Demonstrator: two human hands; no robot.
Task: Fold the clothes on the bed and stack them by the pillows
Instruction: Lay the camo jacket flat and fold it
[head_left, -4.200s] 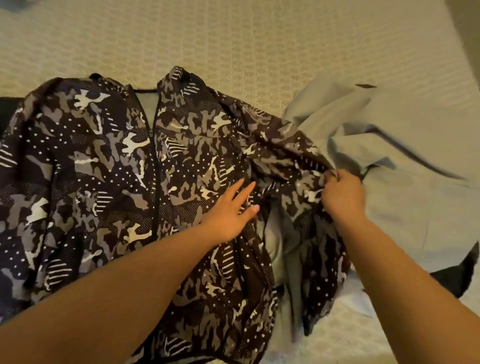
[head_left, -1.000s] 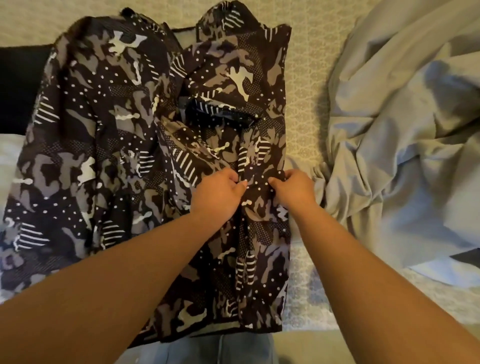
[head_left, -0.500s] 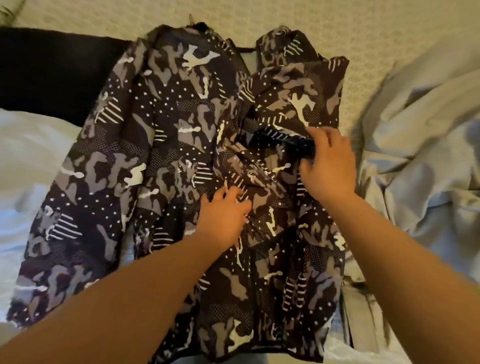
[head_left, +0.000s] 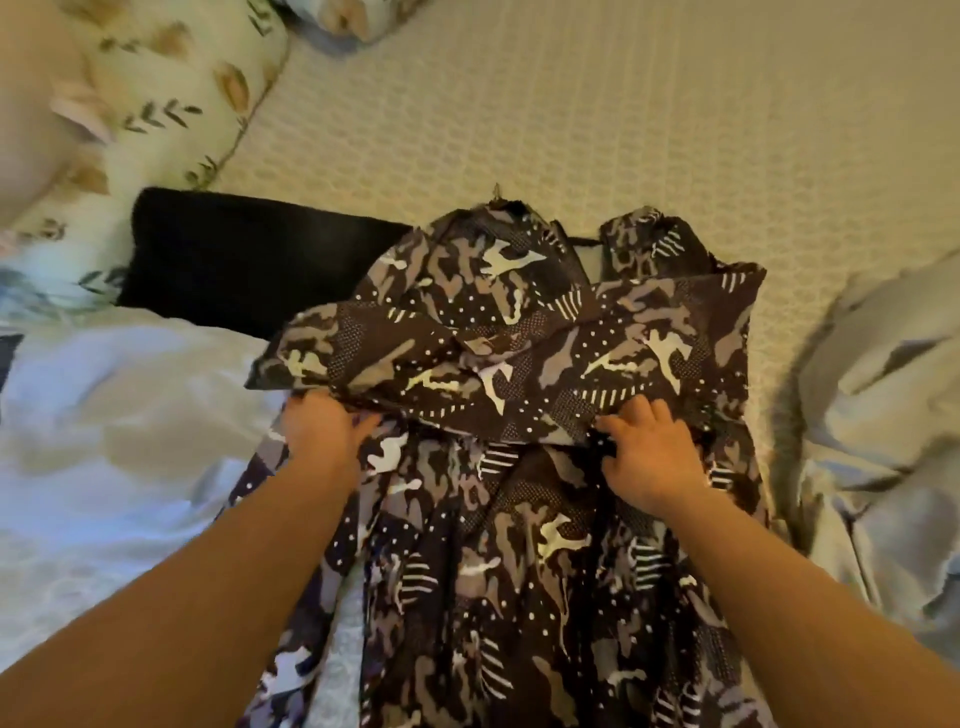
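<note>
Lying on the bed cover (head_left: 519, 104), the camouflage jacket (head_left: 519, 519) is gripped by the left hand (head_left: 324, 434) and right hand (head_left: 652, 457), its folded sleeve held just beyond curled fingers (head_left: 621, 423)

We find a bed (head_left: 597, 114) covered in a cream textured spread. The camouflage jacket (head_left: 519, 467) lies on it centrally. Left of the jacket: a black folded garment (head_left: 234, 260) and white fabric (head_left: 104, 426). Beyond those, floral pillows (head_left: 171, 88). Right of the jacket, touching it: crumpled grey fabric (head_left: 883, 415).
</note>
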